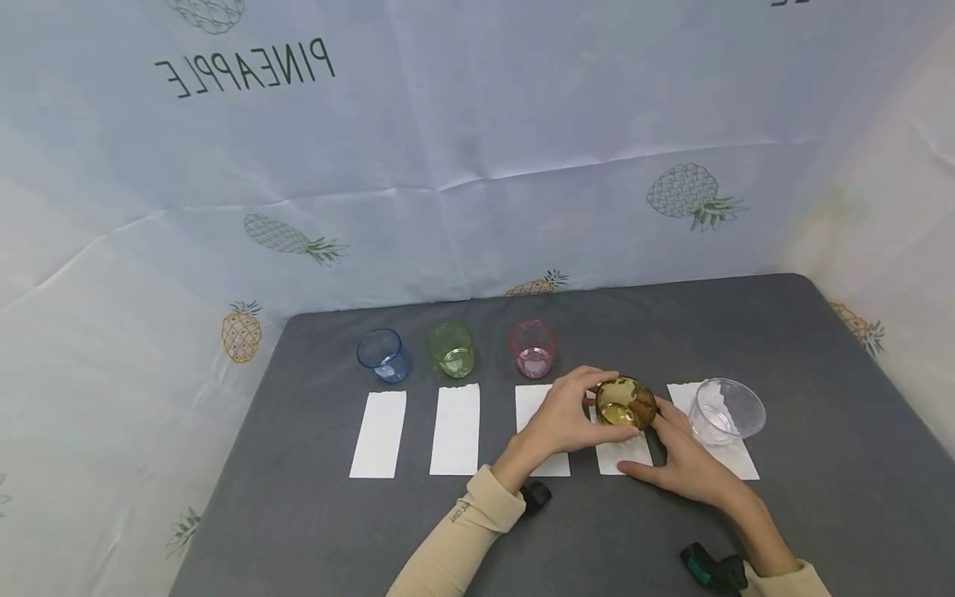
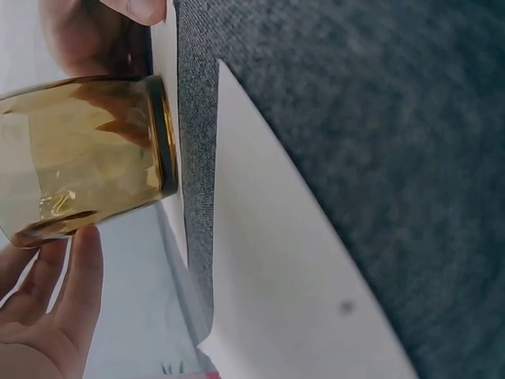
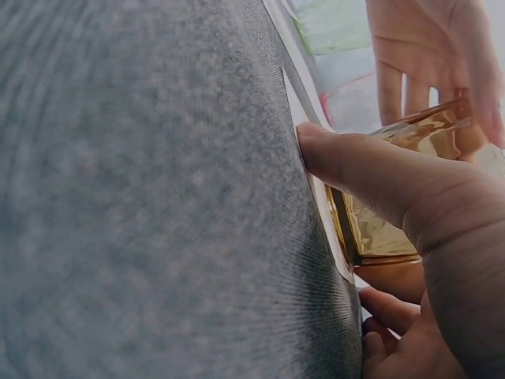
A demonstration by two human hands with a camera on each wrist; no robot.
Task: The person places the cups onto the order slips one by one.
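Note:
My left hand [image 1: 569,414] holds an amber glass [image 1: 625,404] from its left side, thumb and fingers at its upper part. The glass is upright, its base close over a white paper strip [image 1: 623,456]. To the right of the glass is my right hand [image 1: 690,464], thumb and fingers spread wide apart. In the right wrist view its thumb [image 3: 355,162] rests at the near edge of that strip, while its other fingers [image 3: 390,312] lie low beside the glass. A clear glass [image 1: 725,413] stands on another strip [image 1: 734,458] just beyond the right hand.
Blue [image 1: 384,356], green [image 1: 451,350] and pink [image 1: 533,348] glasses stand in a row toward the back of the grey table [image 1: 298,539]. White strips [image 1: 378,435] lie in front of them, one partly behind my left hand. A pineapple-print cloth [image 1: 485,232] hangs behind the table.

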